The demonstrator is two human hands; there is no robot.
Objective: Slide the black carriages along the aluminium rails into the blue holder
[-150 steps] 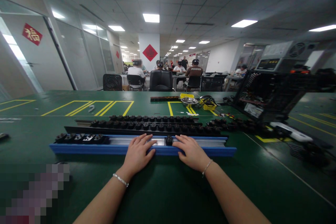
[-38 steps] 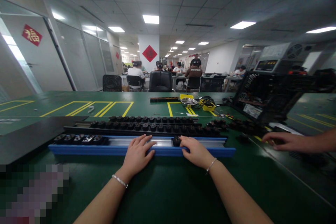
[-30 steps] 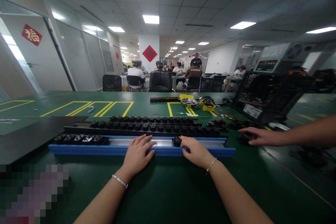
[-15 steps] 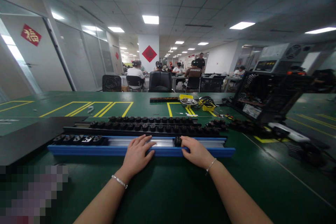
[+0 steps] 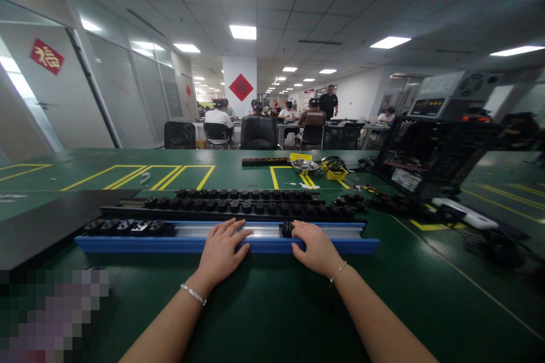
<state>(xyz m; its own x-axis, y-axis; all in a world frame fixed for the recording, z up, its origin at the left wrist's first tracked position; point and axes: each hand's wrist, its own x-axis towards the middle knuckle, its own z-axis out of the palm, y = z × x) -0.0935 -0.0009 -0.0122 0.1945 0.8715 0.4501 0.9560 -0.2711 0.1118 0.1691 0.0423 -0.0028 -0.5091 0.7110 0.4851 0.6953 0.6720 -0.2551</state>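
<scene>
A long blue rail (image 5: 145,245) with a silver channel lies across the green table. Several black modules (image 5: 124,227) sit in its left end. My left hand (image 5: 223,249) rests on the middle of the rail, fingers spread, holding nothing. Inside the channel, right of the middle, is a single black round piece (image 5: 286,230). The fingertips of my right hand (image 5: 315,247) touch that piece from the right, with the thumb at the rail's front edge.
Behind the blue rail are dark rails (image 5: 238,216) filled with black pieces. A metal bowl (image 5: 305,165) and black cables stand farther back. An open computer case (image 5: 426,159) is at the right, a dark mat (image 5: 46,218) at the left. People sit beyond the table.
The round black piece and my right hand look almost unmoved, the hand perhaps slightly left. The whole view has shifted a little. A standing person in the background shows more fully.
</scene>
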